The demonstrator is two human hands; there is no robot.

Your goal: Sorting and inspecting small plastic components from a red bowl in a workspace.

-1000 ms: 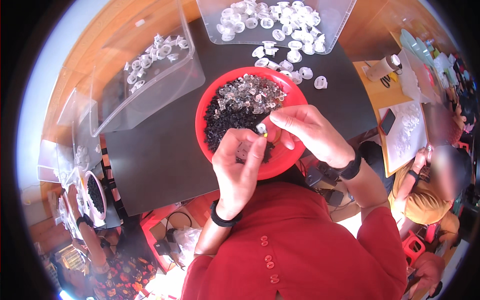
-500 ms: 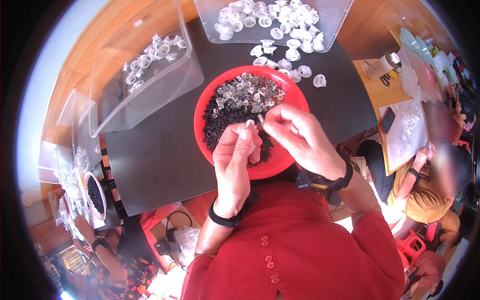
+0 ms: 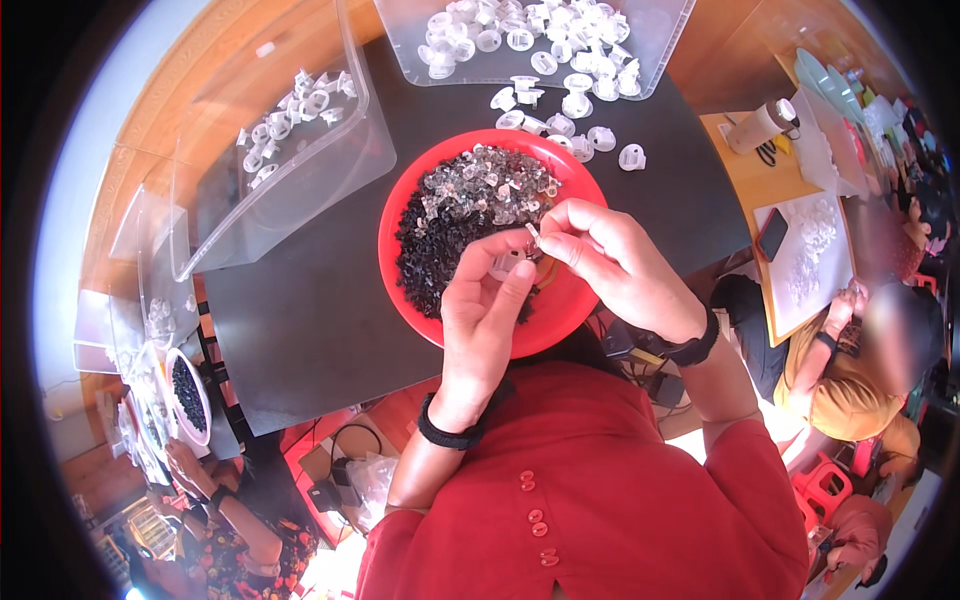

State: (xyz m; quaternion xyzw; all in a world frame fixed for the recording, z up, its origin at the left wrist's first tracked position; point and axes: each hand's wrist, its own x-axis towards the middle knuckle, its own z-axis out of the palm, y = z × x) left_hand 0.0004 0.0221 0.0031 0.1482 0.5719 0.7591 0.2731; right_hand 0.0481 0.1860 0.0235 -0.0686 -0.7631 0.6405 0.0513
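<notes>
My right hand (image 3: 610,265) pinches a tiny clear piece (image 3: 533,236), too small to judge its direction, over the red bowl (image 3: 400,215). My left hand (image 3: 485,320) curls fingers around a white cap (image 3: 508,264). Black and clear bits fill the bowl; white caps (image 3: 560,100) lie beyond.

My dark worktop (image 3: 330,330) sits against warm wooden flooring (image 3: 740,40) that shows beyond its far edge. To my right stands an orange-topped table (image 3: 745,165) where another person in a yellow top (image 3: 840,385) sits on a red stool (image 3: 825,485). Cables (image 3: 345,450) lie on the floor below me. Bright light washes in along the left rim.
</notes>
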